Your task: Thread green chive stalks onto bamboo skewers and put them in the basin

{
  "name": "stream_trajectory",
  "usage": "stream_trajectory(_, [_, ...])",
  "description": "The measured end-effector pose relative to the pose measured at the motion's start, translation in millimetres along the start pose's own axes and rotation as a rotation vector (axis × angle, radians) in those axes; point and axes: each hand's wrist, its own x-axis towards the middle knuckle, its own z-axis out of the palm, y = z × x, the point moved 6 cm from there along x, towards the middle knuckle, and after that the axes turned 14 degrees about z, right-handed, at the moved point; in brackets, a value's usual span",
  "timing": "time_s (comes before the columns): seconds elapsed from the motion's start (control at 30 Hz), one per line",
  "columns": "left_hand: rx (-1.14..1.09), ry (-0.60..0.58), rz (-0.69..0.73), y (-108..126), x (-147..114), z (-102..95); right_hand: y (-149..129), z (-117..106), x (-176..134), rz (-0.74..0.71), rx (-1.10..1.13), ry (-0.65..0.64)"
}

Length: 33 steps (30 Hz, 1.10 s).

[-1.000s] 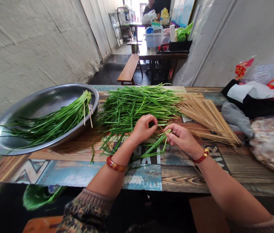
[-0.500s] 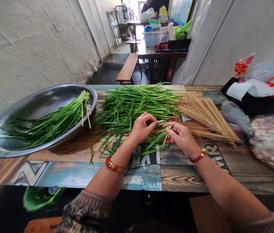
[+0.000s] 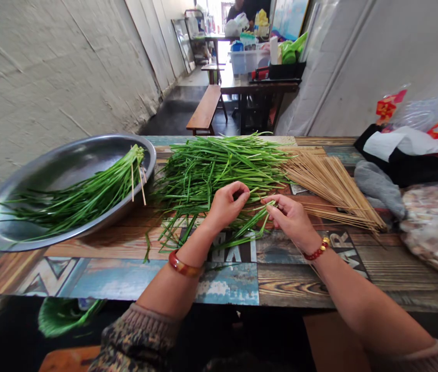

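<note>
My right hand (image 3: 292, 219) is closed round the pale stem ends of a small bunch of garlic chives (image 3: 255, 223), whose leaves trail down to the left. A thin bamboo skewer (image 3: 314, 268) shows below that wrist. My left hand (image 3: 227, 205) is pinched, thumb to forefinger, just left of the bunch. Whatever its fingertips hold is too small to make out. Behind both hands spreads a large pile of loose garlic chives (image 3: 219, 163). Many bamboo skewers (image 3: 331, 188) lie fanned out to the right of the pile.
A metal basin (image 3: 67, 155) at the left holds skewered chives (image 3: 98, 191). Bags, among them a clear bag of pale pieces (image 3: 432, 217), crowd the table's right end. Beyond stand a bench (image 3: 205, 108), another table with a plastic bin (image 3: 248, 61), and a person (image 3: 255, 8).
My left hand has shifted very slightly left, away from the stem ends. The right hand keeps its hold on the chives, almost unmoved.
</note>
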Motion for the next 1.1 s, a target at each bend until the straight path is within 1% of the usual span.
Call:
stream_trajectory(0.07, [0.012,0.010,0.009,0,0,-0.9,2,0,2,0.003,-0.012,0.006])
stream_trajectory(0.23, [-0.005,0.076,0.154,9,3,-6.1,7,2,5,-0.011,-0.088,-0.003])
stream_trajectory(0.3, [-0.035,0.067,0.131,8,3,-5.4,7,2,5,-0.014,-0.104,0.004])
stream_trajectory(0.37, [-0.067,0.054,0.066,5,2,-3.7,5,0,4,-0.024,-0.106,0.020])
stream_trajectory(0.47, [-0.133,0.064,-0.010,0,0,-1.5,-1,-1,0,-0.062,-0.093,0.043])
stream_trajectory(0.6, [-0.160,0.082,-0.054,-4,-1,0.3,-8,0,-6,-0.103,-0.086,0.040])
stream_trajectory(0.7, [-0.140,0.057,-0.054,-3,-1,2.0,-11,2,-8,-0.126,-0.111,0.029])
stream_trajectory(0.83, [-0.053,0.019,-0.001,3,0,2.1,-12,1,-7,-0.148,-0.152,0.051])
stream_trajectory(1.1, [-0.050,0.045,0.001,7,-1,2.8,-16,1,-9,-0.170,-0.209,0.064])
